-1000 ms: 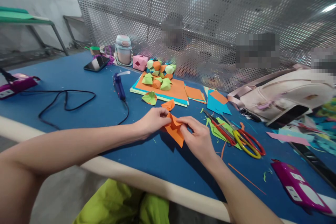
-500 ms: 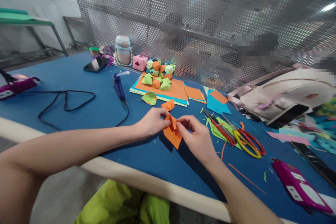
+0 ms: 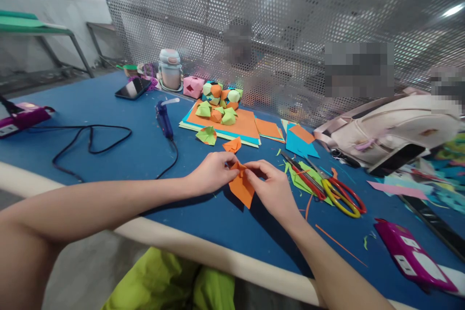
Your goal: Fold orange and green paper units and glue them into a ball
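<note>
Both of my hands pinch one orange sheet of paper [image 3: 242, 191] just above the blue table. My left hand [image 3: 216, 170] grips its upper left edge, fingers closed. On the opposite edge, my right hand [image 3: 271, 185] is closed with thumb and fingertips together. The paper's top part is folded, and its lower part hangs toward me as a pointed flap. Just beyond my fingers lies a small folded orange piece [image 3: 232, 145]. A folded green piece [image 3: 207, 135] rests to its left. My fingers partly hide the fold.
A blue glue gun [image 3: 164, 120] with a black cord stands left. Behind is a paper stack [image 3: 245, 123] bearing folded pieces. Scissors [image 3: 341, 198] lie on green scraps at right, near a purple power strip [image 3: 412, 254]. A pale backpack [image 3: 392, 123] and perforated metal screen [image 3: 174, 14] are behind.
The top fold of the orange paper looks pressed flatter under my fingertips. The paper has shifted slightly right and down; both hands keep their pinch.
</note>
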Available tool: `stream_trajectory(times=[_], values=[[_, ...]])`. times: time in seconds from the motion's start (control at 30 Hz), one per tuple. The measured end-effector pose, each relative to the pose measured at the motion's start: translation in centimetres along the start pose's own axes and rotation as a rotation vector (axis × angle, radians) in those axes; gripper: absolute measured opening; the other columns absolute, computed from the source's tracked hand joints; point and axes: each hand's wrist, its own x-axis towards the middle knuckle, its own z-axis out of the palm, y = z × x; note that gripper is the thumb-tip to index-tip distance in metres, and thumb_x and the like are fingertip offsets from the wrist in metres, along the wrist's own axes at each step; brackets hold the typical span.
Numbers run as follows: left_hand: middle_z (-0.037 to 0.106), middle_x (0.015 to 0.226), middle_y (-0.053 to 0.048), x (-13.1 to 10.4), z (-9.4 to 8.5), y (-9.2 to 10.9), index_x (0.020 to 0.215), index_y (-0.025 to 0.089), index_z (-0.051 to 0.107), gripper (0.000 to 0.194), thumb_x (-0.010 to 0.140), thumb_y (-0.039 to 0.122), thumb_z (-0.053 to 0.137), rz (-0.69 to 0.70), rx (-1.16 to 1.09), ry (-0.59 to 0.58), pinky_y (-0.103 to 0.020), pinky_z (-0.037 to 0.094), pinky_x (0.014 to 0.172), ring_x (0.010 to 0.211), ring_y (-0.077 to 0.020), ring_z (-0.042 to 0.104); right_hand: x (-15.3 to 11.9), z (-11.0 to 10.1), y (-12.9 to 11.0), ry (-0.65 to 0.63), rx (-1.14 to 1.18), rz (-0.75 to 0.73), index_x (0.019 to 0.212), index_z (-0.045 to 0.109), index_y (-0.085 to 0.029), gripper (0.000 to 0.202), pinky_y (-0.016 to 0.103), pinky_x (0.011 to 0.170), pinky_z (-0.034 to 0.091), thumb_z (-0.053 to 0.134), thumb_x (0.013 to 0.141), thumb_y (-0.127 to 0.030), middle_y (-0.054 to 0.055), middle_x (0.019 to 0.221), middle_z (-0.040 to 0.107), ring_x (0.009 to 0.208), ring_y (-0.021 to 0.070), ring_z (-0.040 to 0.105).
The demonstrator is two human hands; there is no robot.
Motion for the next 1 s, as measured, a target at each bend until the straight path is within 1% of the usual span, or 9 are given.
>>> stream_trajectory(times=[0.13, 0.4, 0.6, 0.7, 0.9, 1.0], values=[[0.054, 0.06, 0.003, -0.04, -0.04, 0.1, 0.074, 0.013, 0.065, 0.014, 0.069, 0.016, 0.052, 0.002, 0.002, 0.005, -0.019, 0.032, 0.051, 0.055, -0.0085, 0.043, -0.01, -0.06, -0.03, 0.007, -0.005, -0.001, 0.08, 0.066, -0.019, 0.014, 0.028, 0.066, 0.048, 0.053, 0.08, -0.022, 0.003, 0.078, 0.066, 0.071, 0.0162, 0.06], [0.047, 0.055, 0.005, -0.08, -0.1, 0.3, 0.071, 0.014, 0.064, 0.01, 0.069, 0.018, 0.054, -0.021, 0.044, -0.002, -0.02, 0.029, 0.049, 0.053, -0.0085, 0.04, -0.09, -0.18, -0.17, 0.006, 0.043, 0.038, 0.077, 0.067, -0.019, 0.013, 0.026, 0.06, 0.047, 0.055, 0.078, -0.023, 0.003, 0.074, 0.065, 0.068, 0.0154, 0.06], [0.045, 0.054, 0.006, -0.17, -0.15, 0.3, 0.075, 0.014, 0.065, 0.013, 0.069, 0.019, 0.055, -0.021, 0.037, -0.01, -0.02, 0.028, 0.048, 0.052, -0.0082, 0.038, -0.11, -0.32, -0.3, 0.009, 0.028, 0.028, 0.075, 0.067, -0.018, 0.012, 0.026, 0.061, 0.047, 0.056, 0.077, -0.021, 0.002, 0.073, 0.064, 0.067, 0.0148, 0.059], [0.049, 0.057, 0.004, -0.19, -0.16, 0.31, 0.077, 0.014, 0.067, 0.016, 0.069, 0.021, 0.055, -0.016, 0.019, -0.011, -0.02, 0.029, 0.05, 0.054, -0.0086, 0.039, -0.09, -0.29, -0.22, 0.009, 0.034, 0.036, 0.075, 0.066, -0.018, 0.011, 0.026, 0.06, 0.046, 0.055, 0.077, -0.021, 0.002, 0.073, 0.065, 0.067, 0.0148, 0.059], [0.057, 0.065, 0.002, -0.18, -0.06, 0.3, 0.081, 0.014, 0.069, 0.02, 0.07, 0.025, 0.056, -0.007, -0.001, -0.015, -0.02, 0.035, 0.053, 0.06, -0.0104, 0.045, -0.03, -0.24, -0.08, 0.012, 0.042, 0.046, 0.075, 0.067, -0.019, 0.012, 0.026, 0.061, 0.047, 0.055, 0.076, -0.022, 0.002, 0.073, 0.066, 0.066, 0.0152, 0.06], [0.059, 0.067, 0.0, -0.16, -0.19, 0.57, 0.086, 0.013, 0.069, 0.025, 0.07, 0.027, 0.056, -0.014, -0.018, -0.026, -0.021, 0.036, 0.053, 0.06, -0.0114, 0.047, 0.09, -0.37, -0.08, 0.033, 0.039, 0.048, 0.075, 0.066, -0.019, 0.012, 0.027, 0.061, 0.047, 0.055, 0.076, -0.023, 0.002, 0.073, 0.066, 0.067, 0.0156, 0.06]])
